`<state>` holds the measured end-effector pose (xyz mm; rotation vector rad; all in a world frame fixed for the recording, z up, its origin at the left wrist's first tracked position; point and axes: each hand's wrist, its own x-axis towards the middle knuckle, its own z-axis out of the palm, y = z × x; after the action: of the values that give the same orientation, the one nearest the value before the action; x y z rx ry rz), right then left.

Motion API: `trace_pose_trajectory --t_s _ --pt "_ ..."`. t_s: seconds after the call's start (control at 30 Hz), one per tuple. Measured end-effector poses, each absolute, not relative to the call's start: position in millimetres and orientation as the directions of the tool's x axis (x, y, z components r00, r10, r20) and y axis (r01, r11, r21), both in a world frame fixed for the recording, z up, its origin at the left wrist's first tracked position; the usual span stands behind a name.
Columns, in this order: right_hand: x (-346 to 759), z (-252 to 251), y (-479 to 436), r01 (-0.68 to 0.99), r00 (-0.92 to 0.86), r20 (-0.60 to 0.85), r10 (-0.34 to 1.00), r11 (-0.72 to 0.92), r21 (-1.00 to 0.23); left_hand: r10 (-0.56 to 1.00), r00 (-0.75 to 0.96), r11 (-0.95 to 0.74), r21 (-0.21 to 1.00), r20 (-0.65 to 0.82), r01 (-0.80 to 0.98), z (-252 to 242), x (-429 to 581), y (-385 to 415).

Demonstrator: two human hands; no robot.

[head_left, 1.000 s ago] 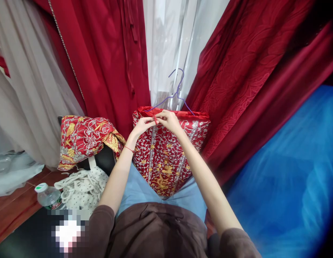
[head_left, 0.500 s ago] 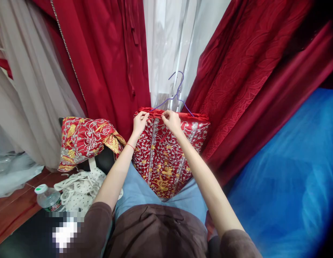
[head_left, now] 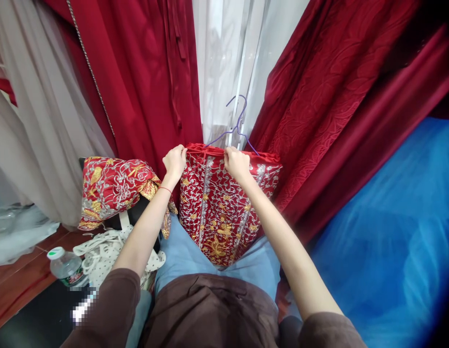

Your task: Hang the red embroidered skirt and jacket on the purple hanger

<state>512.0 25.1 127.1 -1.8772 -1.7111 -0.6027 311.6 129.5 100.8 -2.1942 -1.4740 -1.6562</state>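
A red skirt-like garment (head_left: 219,208) with silver and gold embroidery hangs folded in front of my lap. A purple wire hanger (head_left: 240,126) rises from its red top band. Thin red cord (head_left: 205,152) runs along that band, apparently with a small knot left of the middle. At the band's left end my left hand (head_left: 174,163) is closed, pinching one stretch of the cord. My right hand (head_left: 238,164) is closed on the cord right of the knot, with its knuckles against the band. The fingertips of both hands are partly hidden.
To the left, another embroidered red piece (head_left: 117,188) lies over a black surface. Near it are a white dotted cloth (head_left: 101,263) and a plastic bottle (head_left: 67,267). Red curtains (head_left: 148,72) hang ahead, and blue sheer fabric (head_left: 387,241) spreads at the right.
My hands have moved apart along the top band: the left went outward to the left, the right slightly right. Fingers that were working at the cord are now closed, drawing it sideways.
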Motion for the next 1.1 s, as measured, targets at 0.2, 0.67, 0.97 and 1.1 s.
trace_pose_trajectory --t_s 0.2,0.67,0.97,1.1 --pt "521.4 127.5 21.7 0.992 0.117 0.606 0.787 -0.115 -0.042 0.683 0.033 -0.600 0.535 0.729 0.595 97.4 301.3 132.9" --pt "470.2 117.1 65.3 0.970 -0.223 0.730 0.646 0.075 0.229 0.620 0.161 -0.784 0.603 0.768 0.148 79.7 336.4 135.3" --pt "473.3 115.2 78.1 0.959 -0.262 0.694 0.670 0.103 0.262 0.662 0.142 -0.720 0.572 0.736 0.392 78.2 327.0 126.7" --pt "472.1 112.8 78.1 0.941 -0.316 0.668 0.673 0.132 0.312 0.764 0.096 -0.548 0.564 0.638 0.618 84.2 321.9 117.5"
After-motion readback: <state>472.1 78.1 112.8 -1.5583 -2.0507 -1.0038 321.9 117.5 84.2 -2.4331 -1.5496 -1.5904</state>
